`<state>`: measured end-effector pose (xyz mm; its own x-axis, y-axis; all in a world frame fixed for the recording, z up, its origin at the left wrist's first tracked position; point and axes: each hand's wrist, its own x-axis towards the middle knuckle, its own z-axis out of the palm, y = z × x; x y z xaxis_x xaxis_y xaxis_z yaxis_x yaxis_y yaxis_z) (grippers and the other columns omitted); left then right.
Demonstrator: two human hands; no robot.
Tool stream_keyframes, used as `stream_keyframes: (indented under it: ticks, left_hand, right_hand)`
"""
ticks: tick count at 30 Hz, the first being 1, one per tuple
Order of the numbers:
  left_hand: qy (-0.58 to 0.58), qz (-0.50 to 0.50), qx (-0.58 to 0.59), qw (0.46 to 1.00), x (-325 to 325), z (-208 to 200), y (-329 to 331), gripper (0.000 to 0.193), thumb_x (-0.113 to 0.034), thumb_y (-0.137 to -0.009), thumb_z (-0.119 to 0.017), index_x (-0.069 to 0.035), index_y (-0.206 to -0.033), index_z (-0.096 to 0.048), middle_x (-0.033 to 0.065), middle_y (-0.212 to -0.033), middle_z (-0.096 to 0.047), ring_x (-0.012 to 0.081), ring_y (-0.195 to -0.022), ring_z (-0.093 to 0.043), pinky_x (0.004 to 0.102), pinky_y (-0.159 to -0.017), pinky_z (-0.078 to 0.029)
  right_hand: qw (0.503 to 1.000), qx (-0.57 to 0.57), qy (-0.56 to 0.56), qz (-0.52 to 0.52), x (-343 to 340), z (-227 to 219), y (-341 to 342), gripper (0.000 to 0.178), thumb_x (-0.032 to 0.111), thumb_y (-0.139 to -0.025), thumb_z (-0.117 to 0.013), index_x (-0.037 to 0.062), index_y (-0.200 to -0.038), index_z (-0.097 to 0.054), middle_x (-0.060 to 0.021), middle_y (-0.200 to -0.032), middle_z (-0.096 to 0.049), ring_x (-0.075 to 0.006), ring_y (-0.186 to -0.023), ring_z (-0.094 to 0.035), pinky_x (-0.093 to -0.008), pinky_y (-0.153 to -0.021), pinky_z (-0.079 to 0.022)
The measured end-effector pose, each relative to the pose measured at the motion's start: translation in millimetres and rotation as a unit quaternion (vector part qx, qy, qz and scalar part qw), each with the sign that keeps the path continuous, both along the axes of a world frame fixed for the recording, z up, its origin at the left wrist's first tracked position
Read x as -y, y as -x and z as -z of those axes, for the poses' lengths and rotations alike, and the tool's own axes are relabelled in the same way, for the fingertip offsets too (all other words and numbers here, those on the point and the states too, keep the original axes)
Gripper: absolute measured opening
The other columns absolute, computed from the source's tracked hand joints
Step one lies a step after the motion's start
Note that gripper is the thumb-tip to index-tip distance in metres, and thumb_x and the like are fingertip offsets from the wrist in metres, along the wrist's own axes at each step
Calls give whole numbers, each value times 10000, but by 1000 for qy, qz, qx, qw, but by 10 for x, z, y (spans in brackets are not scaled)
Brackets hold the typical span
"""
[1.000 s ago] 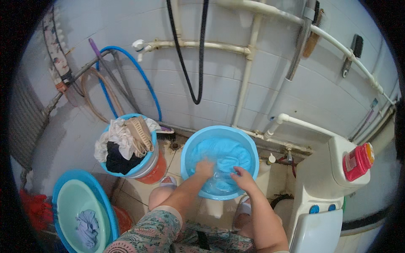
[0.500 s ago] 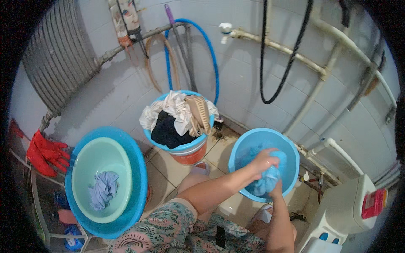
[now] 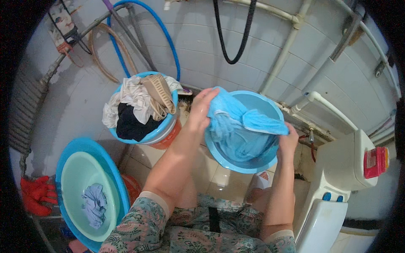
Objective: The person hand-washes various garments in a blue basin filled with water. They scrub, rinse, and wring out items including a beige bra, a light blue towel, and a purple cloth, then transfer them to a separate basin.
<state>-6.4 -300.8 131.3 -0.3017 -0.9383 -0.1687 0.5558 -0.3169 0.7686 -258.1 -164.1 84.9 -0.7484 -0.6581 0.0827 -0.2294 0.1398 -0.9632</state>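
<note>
A wet light-blue towel (image 3: 230, 124) is stretched between my two hands over a round blue basin (image 3: 272, 103) on the floor. My left hand (image 3: 201, 109) grips the towel's upper left corner, just beyond the basin's left rim. At the opposite end, my right hand (image 3: 289, 142) pinches a folded edge of the towel near the basin's right rim. The towel's middle sags into the basin and hides much of its inside.
A bucket (image 3: 147, 137) heaped with white, black and beige laundry stands left of the basin. Nearer left, a pale green basin (image 3: 69, 177) holding a bluish cloth (image 3: 95, 204) rests in a larger blue tub (image 3: 122, 192). Red gloves (image 3: 38, 194) hang far left; a toilet (image 3: 325, 219) stands right.
The towel was bunched between both hands down in the basin; now it is lifted and spread out. My hands have moved apart, the left toward the left. The view has shifted rightward.
</note>
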Motion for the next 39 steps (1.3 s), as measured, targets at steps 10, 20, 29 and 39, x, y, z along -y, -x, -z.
stream_keyframes:
  ticks: [10, 20, 29, 39]
  left_hand:
    - [438, 218, 676, 551, -123, 852, 419, 580, -392, -716, -658, -171, -1228, -497, 183, -1323, -334, 362, -1199, -343, 501, -954, -326]
    - [380, 380, 757, 373, -290, 1183, 932, 780, -423, -692, -668, -238, -1358, -306, 123, -1468, -15, 469, -1297, -70, 687, -960, -156]
    - [379, 451, 740, 325, 107, 3155, 968, 420, -327, -794, -542, -137, -1167, -560, 117, -1215, -527, 296, -1157, -461, 470, -991, -307]
    - [474, 341, 731, 354, -215, 1727, 818, 394, -264, -820, -504, -159, -1200, -532, 115, -1281, -460, 308, -1238, -341, 493, -1036, -218]
  right_hand:
    - [994, -35, -62, -79, -94, 102, 155, 400, 17, -691, -561, 76, -1087, -550, -131, -1054, -546, -235, -969, -525, -333, -819, -415]
    - [759, -352, -465, -289, 117, 808, -378, 946, 284, -625, -705, 251, -1401, -165, -221, -1442, -86, -387, -1329, -104, -584, -1025, -126]
    - [694, -306, -514, -400, 627, 1010, -315, 579, 361, -750, -543, 149, -1279, -438, -146, -1341, -386, -294, -1251, -351, -543, -1028, -186]
    - [734, -305, -492, -355, 628, 1464, -155, 470, 306, -769, -518, 93, -1188, -525, -184, -1195, -519, -323, -1111, -496, -461, -969, -337]
